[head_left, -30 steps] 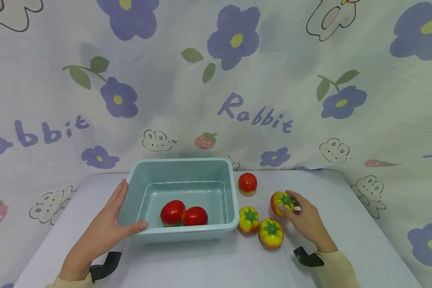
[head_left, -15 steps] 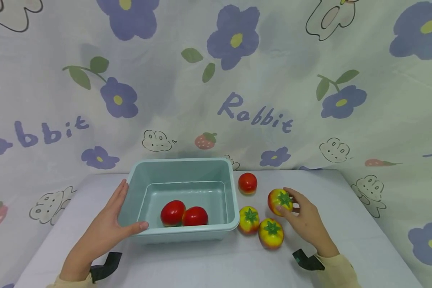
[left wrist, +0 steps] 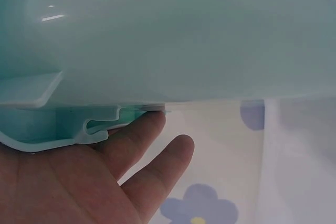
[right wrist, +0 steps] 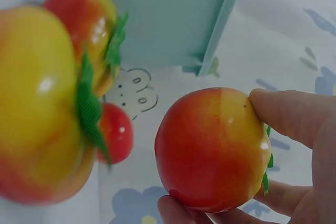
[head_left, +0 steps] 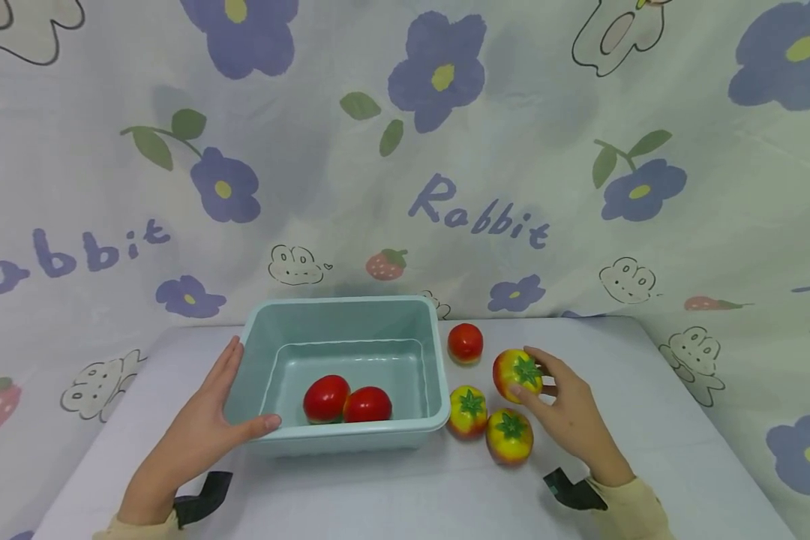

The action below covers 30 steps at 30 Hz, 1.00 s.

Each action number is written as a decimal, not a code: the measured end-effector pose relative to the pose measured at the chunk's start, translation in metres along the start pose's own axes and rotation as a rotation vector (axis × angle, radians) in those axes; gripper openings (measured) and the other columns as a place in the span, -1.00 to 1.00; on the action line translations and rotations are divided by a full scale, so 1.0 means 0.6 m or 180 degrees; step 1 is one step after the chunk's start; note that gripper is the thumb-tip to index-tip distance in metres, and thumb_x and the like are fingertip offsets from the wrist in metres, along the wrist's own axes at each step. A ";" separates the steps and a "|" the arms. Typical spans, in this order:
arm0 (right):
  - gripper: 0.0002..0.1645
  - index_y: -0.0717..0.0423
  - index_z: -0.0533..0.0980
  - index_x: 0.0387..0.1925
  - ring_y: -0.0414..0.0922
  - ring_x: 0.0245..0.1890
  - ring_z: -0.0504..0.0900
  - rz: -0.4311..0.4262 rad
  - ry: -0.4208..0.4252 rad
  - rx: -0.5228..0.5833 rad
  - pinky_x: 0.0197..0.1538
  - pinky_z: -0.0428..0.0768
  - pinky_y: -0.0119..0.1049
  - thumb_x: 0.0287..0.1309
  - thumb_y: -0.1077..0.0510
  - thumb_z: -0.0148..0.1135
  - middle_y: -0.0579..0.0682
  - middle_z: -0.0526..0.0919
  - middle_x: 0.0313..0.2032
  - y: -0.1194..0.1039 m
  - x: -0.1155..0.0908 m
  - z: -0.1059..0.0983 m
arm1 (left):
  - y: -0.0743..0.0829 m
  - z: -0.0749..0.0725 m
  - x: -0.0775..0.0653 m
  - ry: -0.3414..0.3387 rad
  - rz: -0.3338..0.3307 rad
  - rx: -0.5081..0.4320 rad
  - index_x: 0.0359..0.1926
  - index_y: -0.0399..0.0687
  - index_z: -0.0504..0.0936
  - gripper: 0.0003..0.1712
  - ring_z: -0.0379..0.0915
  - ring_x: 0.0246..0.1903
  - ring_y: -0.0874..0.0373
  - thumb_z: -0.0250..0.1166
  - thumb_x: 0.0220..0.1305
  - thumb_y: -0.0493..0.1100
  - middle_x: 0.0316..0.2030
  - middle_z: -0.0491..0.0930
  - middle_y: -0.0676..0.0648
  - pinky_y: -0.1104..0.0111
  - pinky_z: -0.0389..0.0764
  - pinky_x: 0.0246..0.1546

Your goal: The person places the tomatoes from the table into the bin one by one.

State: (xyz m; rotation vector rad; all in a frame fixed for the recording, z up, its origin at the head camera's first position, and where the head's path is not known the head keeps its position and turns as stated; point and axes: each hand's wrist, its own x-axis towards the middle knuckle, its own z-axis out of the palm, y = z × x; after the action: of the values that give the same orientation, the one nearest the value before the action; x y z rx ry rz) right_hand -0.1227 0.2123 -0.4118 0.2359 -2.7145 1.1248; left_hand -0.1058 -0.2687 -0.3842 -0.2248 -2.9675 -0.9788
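My right hand pinches a red-and-yellow tomato with a green leafy top, thumb on one side and fingers on the other. In the right wrist view the held tomato shows its smooth red side. My left hand rests at the near left corner of a pale blue-green bin, with straight fingers along its side and the thumb over the front rim. Inside the bin two red tomatoes lie side by side near the front wall. Two fingers show under the bin's edge in the left wrist view.
Two yellow-topped tomatoes stand by the bin's right front corner, and a red tomato sits farther back beside the bin. A white cloth covers the table. Behind it hangs a flower-patterned curtain.
My right hand has carried the tomato a little to the left and up, toward the bin. My left hand keeps its place at the bin.
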 end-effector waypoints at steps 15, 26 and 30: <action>-0.26 0.14 0.37 0.37 0.01 0.07 0.55 -0.0376 0.0138 0.0216 0.01 0.70 -0.03 0.25 -0.01 0.40 0.08 0.55 0.19 -0.048 0.018 0.008 | 0.002 -0.001 -0.001 0.0014 -0.0005 -0.0021 0.61 -0.10 -0.31 0.41 -0.15 0.46 -0.46 0.46 0.09 0.27 0.59 -0.31 -0.26 -0.52 0.23 0.05; -0.26 0.10 0.39 0.36 -0.03 0.11 0.55 -0.0613 0.0187 0.0409 0.03 0.70 -0.04 0.20 0.03 0.44 0.00 0.58 0.19 -0.082 0.028 0.017 | 0.002 -0.002 0.001 -0.0003 -0.0003 -0.0024 0.60 -0.11 -0.32 0.41 -0.17 0.47 -0.45 0.45 0.10 0.27 0.59 -0.32 -0.25 -0.52 0.22 0.06; -0.26 0.05 0.40 0.36 -0.08 0.12 0.56 -0.0674 0.0200 0.0502 0.04 0.70 -0.08 0.19 0.03 0.45 -0.04 0.58 0.18 -0.094 0.030 0.023 | 0.001 -0.001 0.001 0.0001 0.0011 -0.0031 0.60 -0.12 -0.31 0.40 -0.17 0.48 -0.44 0.46 0.10 0.26 0.59 -0.32 -0.24 -0.52 0.22 0.07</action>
State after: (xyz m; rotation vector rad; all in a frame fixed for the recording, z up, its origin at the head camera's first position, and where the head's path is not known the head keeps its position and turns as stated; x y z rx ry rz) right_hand -0.1294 0.1619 -0.3789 0.4901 -2.4786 1.2601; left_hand -0.1064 -0.2685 -0.3830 -0.2299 -2.9619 -0.9929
